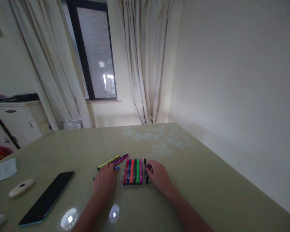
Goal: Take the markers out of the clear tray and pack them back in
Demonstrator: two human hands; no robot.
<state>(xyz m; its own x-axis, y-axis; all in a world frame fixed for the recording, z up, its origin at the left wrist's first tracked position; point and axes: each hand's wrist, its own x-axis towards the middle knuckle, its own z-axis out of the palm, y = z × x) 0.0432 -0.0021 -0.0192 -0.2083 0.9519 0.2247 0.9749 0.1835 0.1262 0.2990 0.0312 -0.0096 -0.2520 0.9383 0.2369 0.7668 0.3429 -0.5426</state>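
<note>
An open clear plastic marker case [132, 186] lies on the table, with several coloured markers [134, 172] side by side in its left half. In its right half, a black marker [146, 175] stands lengthwise next to the divider, and my right hand [158, 175] pinches it with thumb and fingertips. Just left of the case, my left hand [105, 180] is curled over a blue marker [117, 168], whose middle is hidden under the fingers. Beyond that hand lies a loose pile of markers, among them a yellow marker [111, 160] and a purple marker [120, 159].
On the table's left side lie a dark phone [47, 198], a white oval object [21, 188] and a paper sheet [3, 170]. The glossy table [207, 187] meets a bare wall on the right. Behind are curtains [147, 64], a window and a white cabinet [16, 120].
</note>
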